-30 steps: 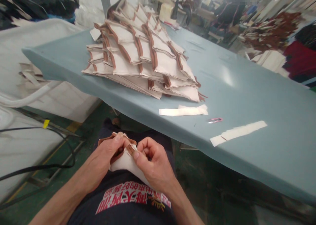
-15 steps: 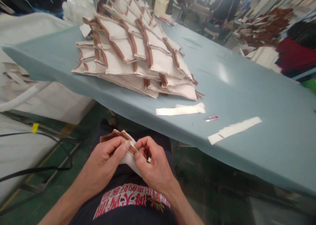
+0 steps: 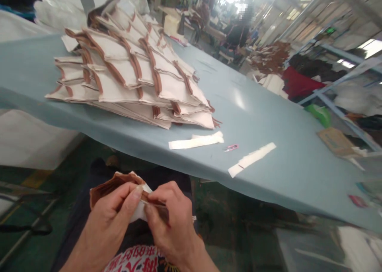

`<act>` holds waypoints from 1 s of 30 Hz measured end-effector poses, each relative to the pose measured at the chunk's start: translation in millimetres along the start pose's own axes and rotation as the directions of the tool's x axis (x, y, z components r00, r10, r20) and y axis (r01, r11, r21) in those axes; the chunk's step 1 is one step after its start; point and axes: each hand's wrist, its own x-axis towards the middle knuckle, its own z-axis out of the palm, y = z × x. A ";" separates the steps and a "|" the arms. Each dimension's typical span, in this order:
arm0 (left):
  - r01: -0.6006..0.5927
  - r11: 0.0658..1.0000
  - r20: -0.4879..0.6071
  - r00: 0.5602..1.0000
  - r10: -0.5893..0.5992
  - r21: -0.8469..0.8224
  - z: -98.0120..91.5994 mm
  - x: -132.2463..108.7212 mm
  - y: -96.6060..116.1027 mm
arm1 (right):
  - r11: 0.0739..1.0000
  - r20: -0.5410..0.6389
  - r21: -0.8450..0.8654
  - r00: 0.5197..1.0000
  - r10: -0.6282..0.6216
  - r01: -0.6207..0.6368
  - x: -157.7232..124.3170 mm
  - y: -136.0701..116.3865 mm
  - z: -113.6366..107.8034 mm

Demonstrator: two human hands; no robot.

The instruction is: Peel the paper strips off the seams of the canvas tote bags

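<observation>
Over my lap I hold a cream fabric piece with brown trim (image 3: 112,183). My left hand (image 3: 115,208) is closed, pinching the trimmed edge between thumb and fingers. My right hand (image 3: 171,212) pinches the same edge just to the right, its fingertips close to the left thumb. Part of the piece is hidden behind both hands. On the table past my hands lie a pair of pink-handled thread snips (image 3: 231,147), a cream fabric strip (image 3: 195,141) and another strip (image 3: 252,159).
A large stack of cream pieces with brown edging (image 3: 128,77) stands on the blue-green covered table (image 3: 286,176), whose near edge runs just beyond my hands. Farther off are a blue shelf frame (image 3: 337,108), a cardboard box (image 3: 336,141) and a seated person (image 3: 237,35).
My view has swung to the right and up, so the table things sit farther left. Both hands still pinch the fabric piece; more of its brown side now shows.
</observation>
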 end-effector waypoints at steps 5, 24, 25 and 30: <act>0.291 0.939 0.125 0.954 -0.272 -0.183 9.7 -5.1 -38.3 | 0.955 -0.052 -0.197 0.970 -0.237 0.223 -7.9 10.7 -1.5; -0.006 0.997 -0.080 0.997 0.012 0.082 27.5 -0.2 -43.4 | 0.771 0.133 -0.631 0.967 0.218 -0.088 88.2 132.7 -2.8; -0.026 0.995 -0.064 0.997 0.033 0.101 27.1 2.2 -44.9 | 0.774 0.141 -0.628 0.965 0.220 -0.085 88.1 133.9 -3.1; -0.112 0.963 -0.083 0.987 0.136 0.247 27.0 16.9 -44.0 | 0.800 0.119 -0.585 0.962 0.245 -0.132 88.4 139.4 -5.0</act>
